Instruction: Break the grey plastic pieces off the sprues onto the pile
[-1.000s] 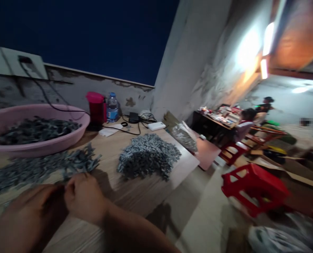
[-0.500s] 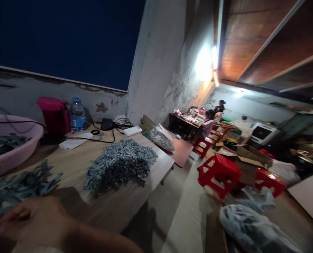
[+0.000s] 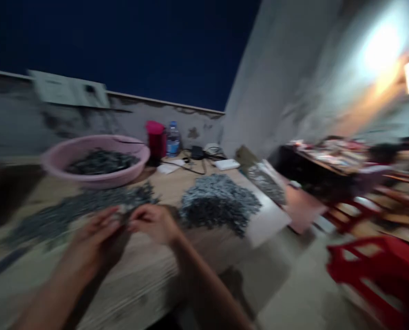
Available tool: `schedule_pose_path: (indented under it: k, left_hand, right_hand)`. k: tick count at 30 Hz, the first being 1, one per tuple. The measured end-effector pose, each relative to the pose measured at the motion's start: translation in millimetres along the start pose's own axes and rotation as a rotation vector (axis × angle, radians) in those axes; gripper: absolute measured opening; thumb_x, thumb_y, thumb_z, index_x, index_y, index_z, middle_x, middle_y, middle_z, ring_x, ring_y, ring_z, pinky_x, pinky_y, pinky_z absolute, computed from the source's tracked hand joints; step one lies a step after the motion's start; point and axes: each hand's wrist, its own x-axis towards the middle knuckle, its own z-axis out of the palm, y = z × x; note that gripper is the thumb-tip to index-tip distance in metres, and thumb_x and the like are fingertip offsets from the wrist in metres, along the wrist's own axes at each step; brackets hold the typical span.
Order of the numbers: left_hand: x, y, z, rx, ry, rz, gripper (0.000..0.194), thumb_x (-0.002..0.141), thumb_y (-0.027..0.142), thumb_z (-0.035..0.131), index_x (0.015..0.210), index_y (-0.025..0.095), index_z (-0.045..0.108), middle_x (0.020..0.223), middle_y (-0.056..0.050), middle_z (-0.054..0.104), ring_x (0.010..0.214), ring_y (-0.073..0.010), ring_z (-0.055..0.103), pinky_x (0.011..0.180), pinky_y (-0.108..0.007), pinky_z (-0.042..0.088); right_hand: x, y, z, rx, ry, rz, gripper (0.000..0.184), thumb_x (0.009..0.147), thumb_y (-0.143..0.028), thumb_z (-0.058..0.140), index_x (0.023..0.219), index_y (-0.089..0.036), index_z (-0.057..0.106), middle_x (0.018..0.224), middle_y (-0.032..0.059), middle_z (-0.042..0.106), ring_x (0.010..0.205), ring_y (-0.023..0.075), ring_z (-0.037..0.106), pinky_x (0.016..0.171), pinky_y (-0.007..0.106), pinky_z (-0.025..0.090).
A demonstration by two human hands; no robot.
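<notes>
Gray strips (image 3: 87, 206) are lying heaped just below the pink basin (image 3: 101, 182). My left hand (image 3: 96, 236) is now showing fully beside my right hand (image 3: 156, 223), fingers curling close, too blurry to tell what they're pinching, lol.

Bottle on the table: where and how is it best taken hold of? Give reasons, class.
Probably round the body of the bottle, below the blue cap, coming from the front right. It stands upright, tall and slim, with the pink jug close on its left and the wall behind.
</notes>
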Motion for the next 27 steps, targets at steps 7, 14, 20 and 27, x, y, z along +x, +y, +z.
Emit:
schedule_pose_path:
  k: [7, 14, 20, 27]
  left_hand:
    - [-1, 27, -23.3, -0.339, -0.032, -0.233, 0.021, 0.064, 0.033, 0.071, 0.073, 0.016, 0.064, 0.083, -0.003, 0.066, 0.074, -0.0137, 0.06, 0.072, -0.028, 0.05]
    - [-5, 22, -17.4, -0.127, -0.053, -0.117, 0.017, 0.064, 0.025, 0.069, 0.074, 0.015, 0.061, 0.073, -0.001, 0.063, 0.068, -0.0125, 0.058, 0.066, -0.025, 0.046]
    - [-5, 20, -16.0, -0.093, -0.011, -0.022, 0.023, 0.067, 0.021, 0.065, 0.085, 0.017, 0.052, 0.075, 0.0, 0.06, 0.07, -0.0118, 0.058, 0.068, -0.025, 0.046]
    - [-5, 14, -18.8, 0.113, -0.021, 0.05, 0.025, 0.071, 0.018, 0.06, 0.094, 0.019, 0.05, 0.078, 0.001, 0.058, 0.071, -0.0119, 0.057, 0.068, -0.025, 0.045]
  right_hand:
    - [10, -4, 0, 0.154, 0.029, 0.029, 0.012, 0.065, -0.025, 0.064, 0.072, -0.018, 0.057, 0.062, -0.001, 0.06, 0.057, 0.0119, 0.057, 0.058, 0.023, 0.045]
    - [9, 2, -4, -0.055, 0.019, -0.061, 0.008, 0.067, -0.022, 0.059, 0.074, -0.019, 0.055, 0.062, -0.0022, 0.056, 0.053, 0.0104, 0.051, 0.05, 0.021, 0.038]
    - [9, 6, -4, -0.266, 0.031, -0.225, 0.004, 0.073, -0.018, 0.055, 0.075, -0.02, 0.057, 0.07, 0.0007, 0.057, 0.06, 0.0121, 0.053, 0.054, 0.022, 0.041]
    - [3, -8, 1, -0.525, 0.078, -0.422, 0.015, 0.074, -0.009, 0.05, 0.077, -0.02, 0.059, 0.077, 0.0032, 0.058, 0.066, 0.0135, 0.055, 0.06, 0.023, 0.045]
